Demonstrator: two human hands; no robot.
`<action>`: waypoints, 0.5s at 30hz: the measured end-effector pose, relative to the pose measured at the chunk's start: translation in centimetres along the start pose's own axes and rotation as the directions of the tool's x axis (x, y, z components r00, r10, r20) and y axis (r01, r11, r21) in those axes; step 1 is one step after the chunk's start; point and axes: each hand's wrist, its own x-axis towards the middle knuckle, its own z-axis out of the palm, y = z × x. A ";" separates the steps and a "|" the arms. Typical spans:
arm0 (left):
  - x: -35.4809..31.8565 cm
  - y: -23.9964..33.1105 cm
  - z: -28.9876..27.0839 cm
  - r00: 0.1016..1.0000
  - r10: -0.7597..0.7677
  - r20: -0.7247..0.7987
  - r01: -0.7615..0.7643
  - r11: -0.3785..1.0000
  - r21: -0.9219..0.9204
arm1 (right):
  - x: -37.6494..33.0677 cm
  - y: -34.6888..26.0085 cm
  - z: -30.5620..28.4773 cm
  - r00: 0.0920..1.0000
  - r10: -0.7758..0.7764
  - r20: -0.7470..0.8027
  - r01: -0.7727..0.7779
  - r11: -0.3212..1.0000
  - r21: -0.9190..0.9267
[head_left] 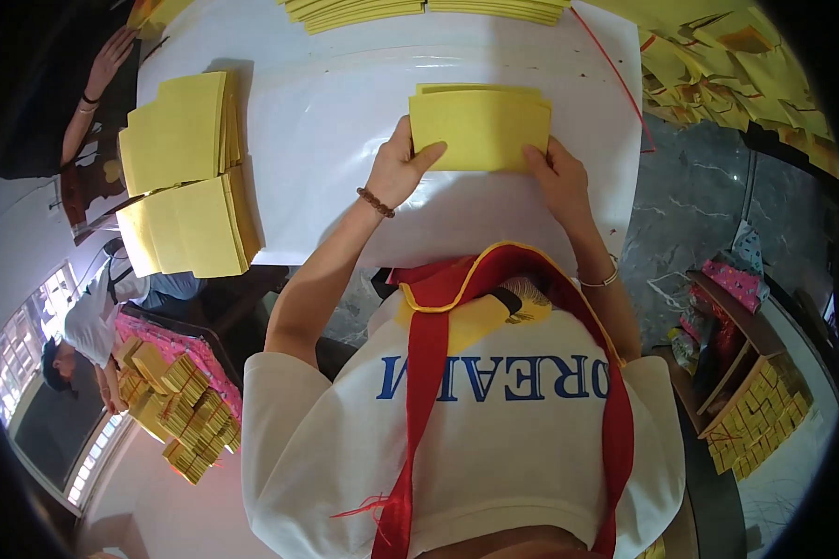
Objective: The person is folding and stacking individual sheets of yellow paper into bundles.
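Since its layers might slip apart, the yellow paper stack (480, 130) is pinched over the white desk (326, 140) by the fingers of the left hand (401, 168) and right hand (561, 179).

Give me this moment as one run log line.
Left hand: holds yellow paper stack, left side | Right hand: holds same stack, right side | Over: white table | Table's left: two yellow paper piles
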 end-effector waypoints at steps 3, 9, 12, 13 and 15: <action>0.3 0.6 0.2 0.984 -0.169 -0.048 0.175 0.955 0.239 | 0.0 -1.2 0.8 0.991 0.012 -0.133 0.002 0.994 0.109; 1.5 0.9 0.9 0.989 0.004 -0.147 0.060 0.900 0.431 | 0.8 0.2 0.9 0.991 -0.075 -0.111 0.084 0.993 0.080; 2.5 0.7 0.2 0.990 -0.011 -0.141 0.065 0.921 0.383 | 1.0 -0.3 1.0 0.987 -0.100 -0.122 0.094 0.994 -0.053; 2.1 0.7 0.4 0.988 0.008 -0.153 0.052 0.924 0.380 | 0.8 -0.5 1.1 0.978 -0.130 -0.163 0.119 0.990 -0.075; 2.4 0.2 0.7 0.985 -0.048 -0.165 0.106 0.924 0.368 | 0.9 0.5 1.6 0.972 -0.141 -0.186 0.121 0.986 -0.116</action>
